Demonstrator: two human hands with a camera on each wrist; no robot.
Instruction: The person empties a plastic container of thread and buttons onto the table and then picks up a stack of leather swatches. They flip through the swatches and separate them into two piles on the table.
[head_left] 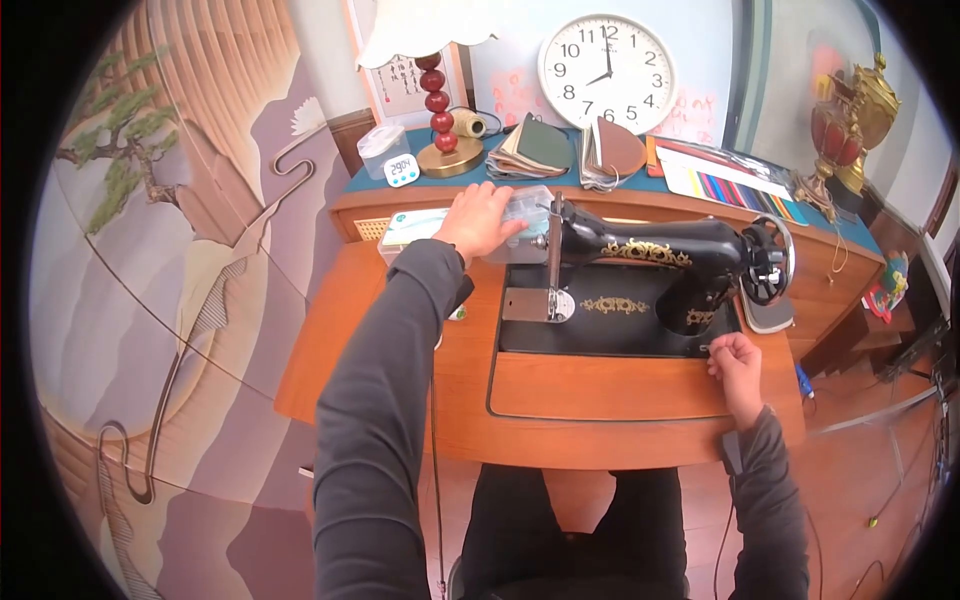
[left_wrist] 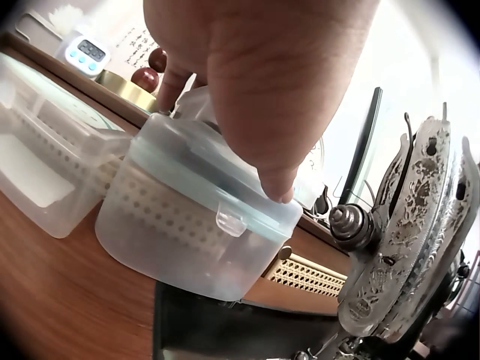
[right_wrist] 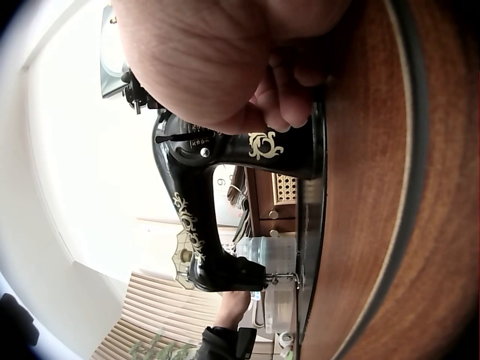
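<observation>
A lidded clear plastic box stands on the table left of the black sewing machine. My left hand reaches over it from above and holds its lid, with the thumb at the front edge near the clasp and the fingers across the far side. By the front right corner of the machine's bed, my right hand rests with loosely curled fingers. Nothing shows between them; the palm side is partly hidden. The machine's needle end is just right of the box.
Another clear box sits left of the lidded one. Behind stand a lamp, a digital timer, a wall clock, and fabric bundles. The handwheel rises at the machine's right end.
</observation>
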